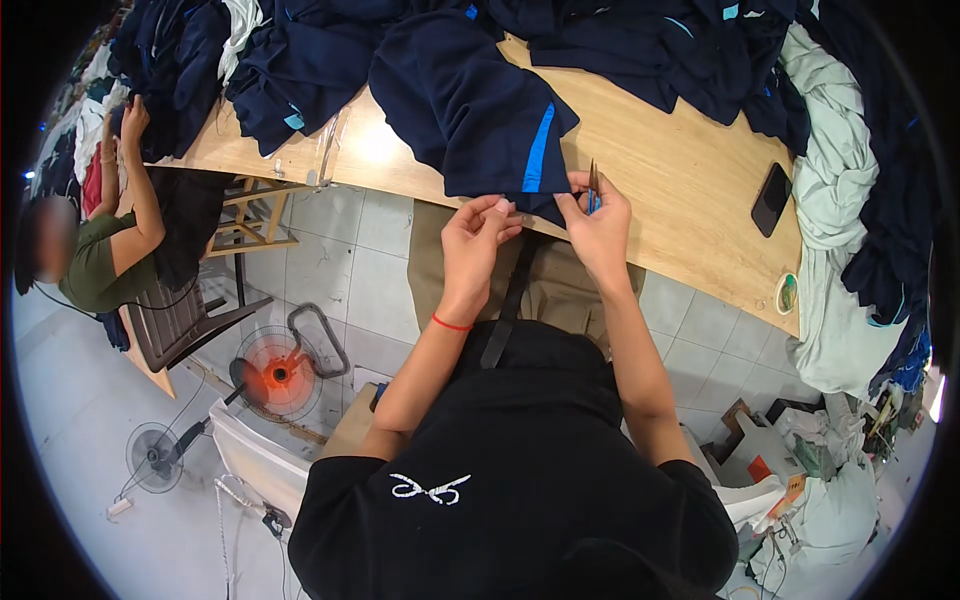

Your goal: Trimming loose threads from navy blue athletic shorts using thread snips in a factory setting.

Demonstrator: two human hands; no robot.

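A navy garment (455, 110) with a bright blue stripe (540, 148) lies over the table's near edge, its straight hem toward me. At the hem's left part, my left hand (476, 240) is closed, thumb and fingers pinching the cloth. My right hand (603, 228) is closed around small scissors (594, 188) with blue handles, their dark points sticking up past the fingers. The thumb and index finger of that hand also touch the hem's right end. Whether the blades are apart is too small to tell.
Navy garments pile along the back of the wooden table (650, 215). A black phone (771, 200) and a roll of tape (787, 292) lie at the right, beside pale green cloth (830, 130). At left, a co-worker (115, 240) handles dark cloth; two fans (278, 374) stand on the floor.
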